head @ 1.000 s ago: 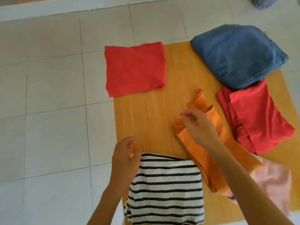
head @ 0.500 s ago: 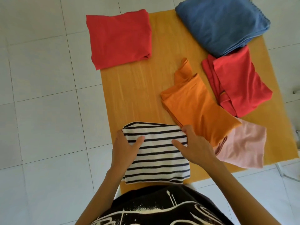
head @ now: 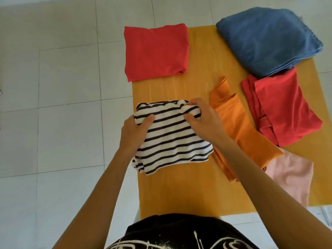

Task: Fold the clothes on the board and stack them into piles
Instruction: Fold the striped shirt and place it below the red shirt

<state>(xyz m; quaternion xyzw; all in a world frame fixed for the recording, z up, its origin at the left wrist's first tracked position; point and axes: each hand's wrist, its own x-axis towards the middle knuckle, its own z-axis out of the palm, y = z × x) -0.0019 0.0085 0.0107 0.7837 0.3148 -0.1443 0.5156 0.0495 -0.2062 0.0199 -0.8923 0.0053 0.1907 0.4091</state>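
A folded black-and-white striped garment (head: 172,139) is held just above the orange wooden board (head: 179,191), at its left side. My left hand (head: 134,132) grips its left edge and my right hand (head: 203,121) grips its far right corner. A folded red garment (head: 156,51) lies flat at the board's far left corner, overhanging the edge. To the right lie an unfolded orange garment (head: 239,126), a crumpled red one (head: 283,108), a pink one (head: 291,175) and a folded blue cloth (head: 269,38).
The board stands over a white tiled floor (head: 53,105). Bare board shows between the striped garment and the folded red one, and along the near edge. My black printed shirt (head: 179,232) fills the bottom of the view.
Both hands have taken hold of the striped garment and lifted it forward off the board's near edge, toward the middle left. The other clothes have not moved.
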